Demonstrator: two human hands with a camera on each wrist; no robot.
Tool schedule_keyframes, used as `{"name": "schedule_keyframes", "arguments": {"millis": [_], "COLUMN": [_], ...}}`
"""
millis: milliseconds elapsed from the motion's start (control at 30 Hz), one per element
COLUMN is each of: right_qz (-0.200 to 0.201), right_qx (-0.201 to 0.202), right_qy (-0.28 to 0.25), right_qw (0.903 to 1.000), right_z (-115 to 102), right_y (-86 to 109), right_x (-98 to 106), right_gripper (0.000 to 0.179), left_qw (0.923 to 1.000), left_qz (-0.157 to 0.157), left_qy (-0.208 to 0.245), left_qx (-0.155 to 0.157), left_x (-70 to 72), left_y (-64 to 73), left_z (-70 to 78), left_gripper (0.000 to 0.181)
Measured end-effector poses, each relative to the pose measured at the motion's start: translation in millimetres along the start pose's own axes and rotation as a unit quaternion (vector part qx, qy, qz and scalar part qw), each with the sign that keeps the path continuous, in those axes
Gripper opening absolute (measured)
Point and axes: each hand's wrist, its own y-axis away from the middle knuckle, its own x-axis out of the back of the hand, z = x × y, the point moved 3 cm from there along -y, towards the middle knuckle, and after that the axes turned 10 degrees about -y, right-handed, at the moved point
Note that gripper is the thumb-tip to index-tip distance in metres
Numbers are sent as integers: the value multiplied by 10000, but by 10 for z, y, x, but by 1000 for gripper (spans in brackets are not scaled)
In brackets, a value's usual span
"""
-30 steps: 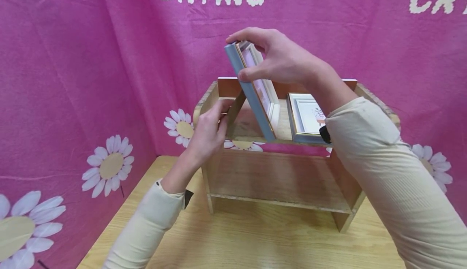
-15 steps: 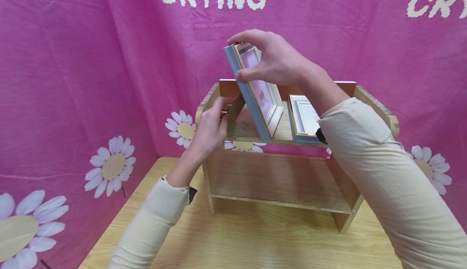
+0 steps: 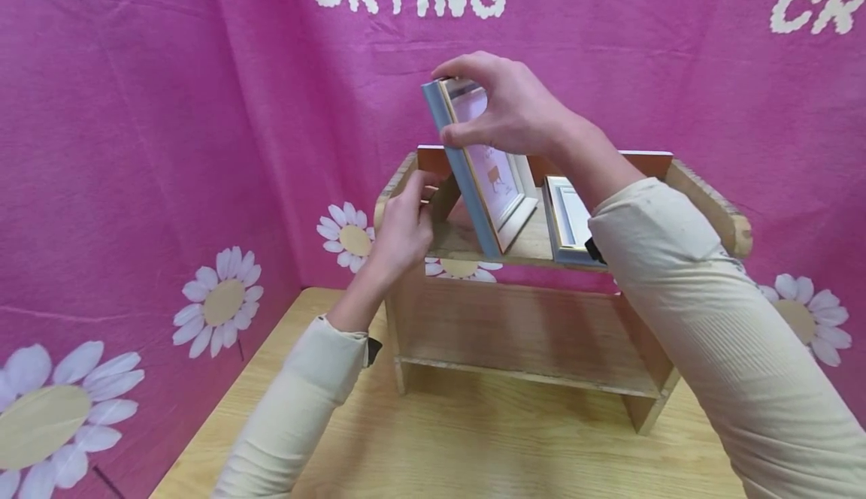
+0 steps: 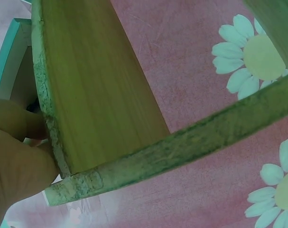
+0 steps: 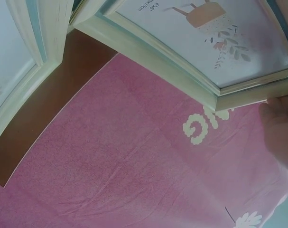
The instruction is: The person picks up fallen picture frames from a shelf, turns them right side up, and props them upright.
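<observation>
A photo frame [image 3: 497,183] with a blue-grey side, gold trim and white inner border stands tilted on the small wooden shelf's top board. My right hand [image 3: 517,108] grips it near the top, thumb on the near side edge and fingers over the top. In the right wrist view its printed picture [image 5: 205,23] faces the camera. Behind the frame, my left hand [image 3: 406,225] holds the dark stand leg [image 3: 443,200] with curled fingers; the fingertips are partly hidden. The left wrist view shows the left hand [image 4: 15,161] at the shelf's edge, largely cropped.
A second photo frame [image 3: 567,217] stands on the top board to the right, partly covered by my right forearm. The wooden shelf [image 3: 528,326] has a lower board and stands on a light wood table [image 3: 514,431]. Pink cloth [image 3: 271,71] with daisies hangs behind and left.
The held frame has turned a little, so more of its picture shows in the head view. My hands keep their places on it, and the head view has shifted slightly.
</observation>
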Motion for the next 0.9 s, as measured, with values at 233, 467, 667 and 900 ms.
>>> {"name": "schedule_keyframes", "arguments": {"millis": [233,467,667,900], "right_qz": [206,384,490,367], "right_qx": [-67,-180,-230,-249], "right_qy": [-27,263,385,377], "right_qw": [9998,9988,9978,9983], "right_z": [27,45,47,27], "right_y": [-39,-72,-81,-117], "right_x": [-12,-9,6,-86], "right_gripper": [61,63,63,64], "left_qw": [9997,9982,9980,9942], "left_qz": [-5,-60,-66,1063], "left_qy": [144,360,375,-87], "left_qx": [211,482,512,-116], "left_x": [-33,-71,-83,-59], "left_y": [-48,-111,-125,106], "left_z": [8,35,49,89], "left_gripper": [30,31,31,34]}}
